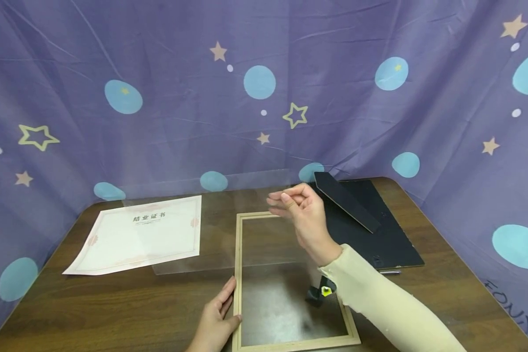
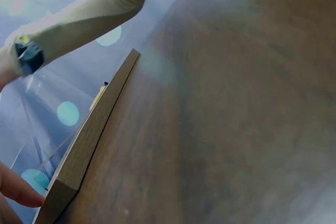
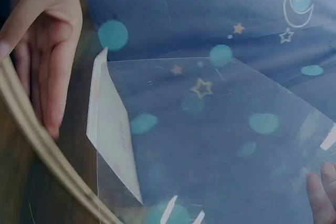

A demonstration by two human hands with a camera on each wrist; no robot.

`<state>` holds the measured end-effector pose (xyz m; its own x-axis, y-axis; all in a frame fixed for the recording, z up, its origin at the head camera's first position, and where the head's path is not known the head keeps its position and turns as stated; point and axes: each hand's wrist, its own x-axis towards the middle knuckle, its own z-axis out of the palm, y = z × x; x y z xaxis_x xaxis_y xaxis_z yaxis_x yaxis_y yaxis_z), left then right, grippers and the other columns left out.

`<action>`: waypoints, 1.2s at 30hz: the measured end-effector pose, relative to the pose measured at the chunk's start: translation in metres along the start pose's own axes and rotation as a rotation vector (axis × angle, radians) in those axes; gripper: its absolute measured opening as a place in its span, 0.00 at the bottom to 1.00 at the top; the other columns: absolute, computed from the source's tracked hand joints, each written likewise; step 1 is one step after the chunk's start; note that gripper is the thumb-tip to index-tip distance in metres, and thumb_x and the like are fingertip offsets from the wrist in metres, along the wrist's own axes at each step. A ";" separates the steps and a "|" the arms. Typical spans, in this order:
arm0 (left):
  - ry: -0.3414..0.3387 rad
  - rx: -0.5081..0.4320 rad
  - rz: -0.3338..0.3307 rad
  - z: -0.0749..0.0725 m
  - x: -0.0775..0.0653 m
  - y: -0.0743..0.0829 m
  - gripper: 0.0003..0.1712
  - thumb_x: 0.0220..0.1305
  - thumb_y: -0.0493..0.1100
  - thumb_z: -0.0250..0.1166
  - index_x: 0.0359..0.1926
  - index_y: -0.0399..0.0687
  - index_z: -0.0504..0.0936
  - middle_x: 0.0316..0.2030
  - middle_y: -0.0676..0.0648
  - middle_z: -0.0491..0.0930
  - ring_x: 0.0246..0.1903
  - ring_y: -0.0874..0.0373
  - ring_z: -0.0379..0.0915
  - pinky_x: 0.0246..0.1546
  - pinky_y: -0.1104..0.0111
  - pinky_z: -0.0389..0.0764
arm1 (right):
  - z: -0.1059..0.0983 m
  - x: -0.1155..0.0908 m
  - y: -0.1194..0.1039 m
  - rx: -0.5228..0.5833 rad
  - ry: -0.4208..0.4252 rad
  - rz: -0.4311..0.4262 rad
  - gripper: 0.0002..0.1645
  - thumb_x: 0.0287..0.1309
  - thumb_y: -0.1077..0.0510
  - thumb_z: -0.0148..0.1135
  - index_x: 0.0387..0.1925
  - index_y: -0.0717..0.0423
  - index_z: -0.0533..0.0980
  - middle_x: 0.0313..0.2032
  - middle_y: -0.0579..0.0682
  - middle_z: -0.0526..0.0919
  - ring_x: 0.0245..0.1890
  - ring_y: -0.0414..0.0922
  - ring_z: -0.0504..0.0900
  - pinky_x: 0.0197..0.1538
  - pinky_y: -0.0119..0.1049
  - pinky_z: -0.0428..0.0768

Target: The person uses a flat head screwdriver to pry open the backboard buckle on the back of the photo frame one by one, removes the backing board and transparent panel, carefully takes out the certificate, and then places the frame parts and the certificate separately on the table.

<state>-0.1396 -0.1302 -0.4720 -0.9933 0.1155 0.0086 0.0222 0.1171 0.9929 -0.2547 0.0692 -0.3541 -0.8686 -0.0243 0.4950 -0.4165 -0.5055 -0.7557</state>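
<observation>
A clear plastic sheet [image 1: 222, 232] is held up by my right hand [image 1: 305, 210], which pinches its right edge between thumb and fingers. Tilted above the table, the sheet overlaps the picture frame's upper left side in the head view. The right wrist view shows the sheet [image 3: 205, 135] broad and see-through, with fingertips [image 3: 323, 190] at its edge. My left hand [image 1: 217, 318] grips the left bar of the light wooden picture frame [image 1: 238, 254], thumb on top and fingers along the outer side. The frame lies flat, the dark table showing through its opening.
A white certificate [image 1: 114, 239] with printed characters lies at the left, its corner curling up. Behind my right arm is a black backing board [image 1: 356, 249] with its stand leg [image 1: 343, 200] raised. A thin metallic item [image 1: 389, 272] lies by the board's front edge. A purple curtain [image 1: 180, 122] hangs behind.
</observation>
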 end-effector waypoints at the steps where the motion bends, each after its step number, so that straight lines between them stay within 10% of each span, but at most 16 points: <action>1: -0.007 0.011 0.005 0.000 -0.001 0.000 0.44 0.40 0.16 0.58 0.64 0.21 0.58 0.68 0.30 0.52 0.67 0.43 0.45 0.60 0.82 0.57 | 0.005 0.002 0.005 0.016 -0.004 0.026 0.02 0.62 0.69 0.55 0.34 0.63 0.69 0.33 0.53 0.87 0.35 0.47 0.86 0.40 0.44 0.85; 16: -0.017 0.015 0.012 0.002 -0.002 -0.007 0.48 0.34 0.16 0.54 0.65 0.19 0.53 0.68 0.27 0.48 0.67 0.40 0.43 0.56 0.88 0.57 | 0.092 0.011 0.075 0.173 0.042 0.369 0.10 0.62 0.73 0.50 0.31 0.58 0.69 0.40 0.70 0.82 0.34 0.45 0.85 0.43 0.46 0.84; 23: 0.033 0.122 0.190 0.000 -0.005 -0.013 0.42 0.35 0.18 0.58 0.60 0.18 0.63 0.60 0.22 0.63 0.54 0.77 0.61 0.53 0.87 0.61 | 0.130 0.001 0.107 0.192 0.100 0.505 0.10 0.61 0.73 0.53 0.28 0.57 0.69 0.41 0.72 0.81 0.40 0.56 0.84 0.43 0.49 0.84; 28: 0.056 0.188 0.063 0.000 -0.008 -0.010 0.32 0.44 0.23 0.61 0.54 0.14 0.66 0.51 0.21 0.71 0.54 0.46 0.72 0.54 0.75 0.72 | 0.145 -0.004 0.121 0.223 0.105 0.608 0.12 0.61 0.72 0.53 0.26 0.54 0.68 0.42 0.70 0.81 0.43 0.59 0.83 0.45 0.51 0.82; 31: 0.016 0.134 -0.011 0.000 -0.007 -0.008 0.36 0.46 0.23 0.59 0.58 0.12 0.59 0.58 0.18 0.62 0.60 0.29 0.59 0.62 0.58 0.68 | 0.151 -0.007 0.126 0.258 0.094 0.642 0.13 0.61 0.71 0.53 0.26 0.53 0.68 0.44 0.71 0.80 0.44 0.58 0.83 0.47 0.53 0.81; 36: -0.028 0.181 -0.053 0.000 -0.006 -0.007 0.35 0.48 0.26 0.59 0.59 0.18 0.60 0.60 0.20 0.60 0.61 0.26 0.56 0.61 0.44 0.62 | 0.160 -0.009 0.134 0.284 0.114 0.677 0.12 0.61 0.72 0.53 0.27 0.54 0.68 0.42 0.69 0.81 0.42 0.54 0.83 0.48 0.55 0.81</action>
<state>-0.1342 -0.1318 -0.4787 -0.9901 0.1313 -0.0486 -0.0072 0.2992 0.9542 -0.2598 -0.1365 -0.3913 -0.9393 -0.3284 -0.0990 0.2923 -0.6156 -0.7318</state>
